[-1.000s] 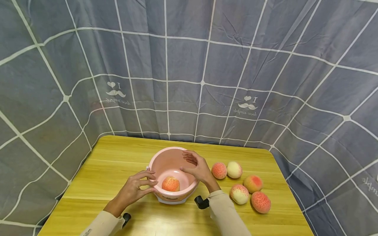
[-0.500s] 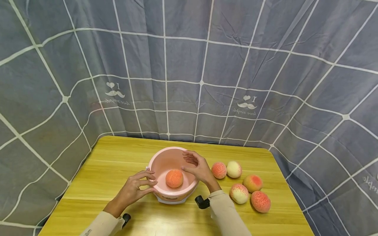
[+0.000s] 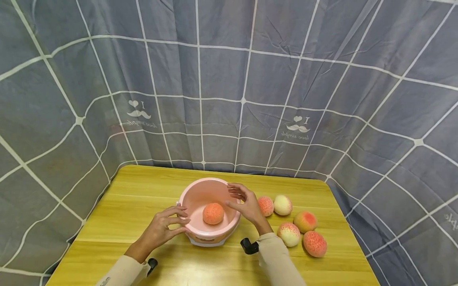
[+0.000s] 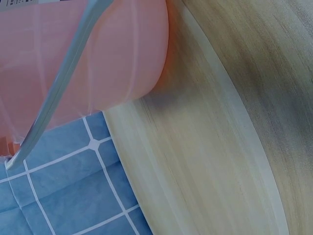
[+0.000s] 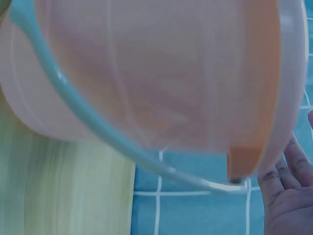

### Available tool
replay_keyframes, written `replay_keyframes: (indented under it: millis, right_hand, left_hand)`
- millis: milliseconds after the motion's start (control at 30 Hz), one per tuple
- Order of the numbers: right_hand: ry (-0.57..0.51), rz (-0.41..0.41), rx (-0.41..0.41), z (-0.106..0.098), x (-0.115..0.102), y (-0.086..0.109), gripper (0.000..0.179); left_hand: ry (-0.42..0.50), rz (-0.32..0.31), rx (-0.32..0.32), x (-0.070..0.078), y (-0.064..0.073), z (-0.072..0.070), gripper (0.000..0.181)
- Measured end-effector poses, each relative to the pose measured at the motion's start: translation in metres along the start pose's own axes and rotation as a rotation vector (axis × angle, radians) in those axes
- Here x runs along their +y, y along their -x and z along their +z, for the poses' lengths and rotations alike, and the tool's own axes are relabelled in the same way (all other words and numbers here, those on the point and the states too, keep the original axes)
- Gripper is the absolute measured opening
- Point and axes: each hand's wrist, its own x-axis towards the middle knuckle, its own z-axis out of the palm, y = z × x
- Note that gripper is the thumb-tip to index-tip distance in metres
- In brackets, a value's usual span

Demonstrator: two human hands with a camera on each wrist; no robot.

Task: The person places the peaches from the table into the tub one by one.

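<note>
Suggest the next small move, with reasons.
I'd probably move the right hand to the red peach beside it. That hand holds no peach and this one looks nearest; the left hand is at the bucket's rim and could steady it. One orange peach is inside, with bare floor around it.

The right grip [image 5: 289, 199] lies partly behind the rim [image 5: 292, 73] of a pink, blue-handled bucket [image 5: 166, 58], wooden desk [image 5: 63, 191] and blue cloth [image 5: 205, 215] beyond
</note>
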Motion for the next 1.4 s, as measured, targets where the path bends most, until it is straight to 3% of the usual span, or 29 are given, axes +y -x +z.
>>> replay_keyframes:
  millis: [267, 500, 733, 933, 1100, 1233, 1400]
  right_hand:
    - [0.002, 0.009, 0.029, -0.012, 0.000, 0.007, 0.051]
    - [0.028, 0.010, 0.081, -0.024, 0.026, 0.010, 0.051]
    - [0.069, 0.050, 0.084, -0.030, 0.005, 0.024, 0.049]
    - [0.075, 0.112, 0.092, -0.035, 0.006, 0.033, 0.050]
    - [0.074, 0.099, 0.119, -0.039, 0.010, 0.036, 0.050]
    - [0.095, 0.070, 0.135, -0.042, 0.014, 0.039, 0.049]
    - [0.112, 0.074, 0.180, -0.049, 0.036, 0.044, 0.049]
  left_hand:
    - [-0.002, -0.011, -0.003, 0.000, 0.000, -0.001, 0.037]
    - [-0.001, -0.012, -0.012, -0.001, -0.002, -0.002, 0.031]
    - [0.005, -0.008, -0.013, -0.002, -0.002, -0.001, 0.031]
    - [0.005, -0.008, -0.009, -0.001, 0.000, 0.000, 0.033]
    - [0.007, -0.015, -0.006, -0.001, 0.000, 0.000, 0.030]
    - [0.004, -0.018, -0.007, -0.001, 0.001, 0.000, 0.030]
    - [0.001, -0.022, -0.017, 0.000, 0.000, 0.001, 0.037]
